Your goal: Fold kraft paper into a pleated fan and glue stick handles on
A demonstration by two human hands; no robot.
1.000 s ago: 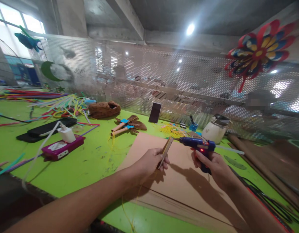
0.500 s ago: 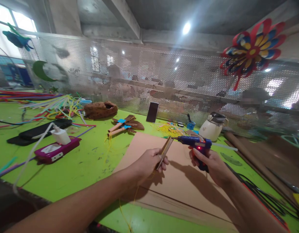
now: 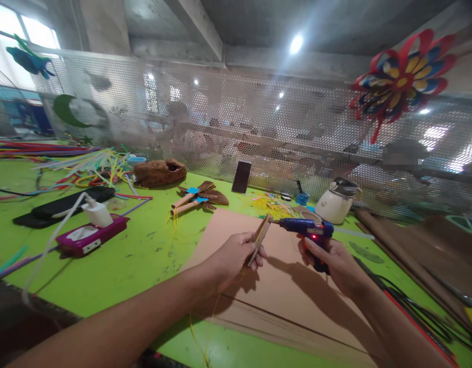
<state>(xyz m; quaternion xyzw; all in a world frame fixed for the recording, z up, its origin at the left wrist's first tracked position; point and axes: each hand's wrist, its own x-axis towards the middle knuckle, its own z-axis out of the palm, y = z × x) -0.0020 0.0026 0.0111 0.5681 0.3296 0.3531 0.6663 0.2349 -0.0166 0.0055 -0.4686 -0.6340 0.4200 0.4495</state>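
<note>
My left hand is closed around a thin, flat brown strip, tilted with its upper end away from me; a yellow string hangs below that hand. In my right hand is a blue hot glue gun with a red light lit and a pale glue stick out of its back. The gun's nozzle points left, at or very near the strip's upper end; whether they touch I cannot tell. Beneath both hands lies a tan board.
Brown paper figures, a phone, yellow shreds and a cream jug stand or lie beyond the board. To the left are a purple power strip and pipe cleaners. Black cables and scissors lie right.
The glue gun's nozzle has come slightly lower and closer to the strip's upper end. Both hands keep their grips, and the view has shifted a little.
</note>
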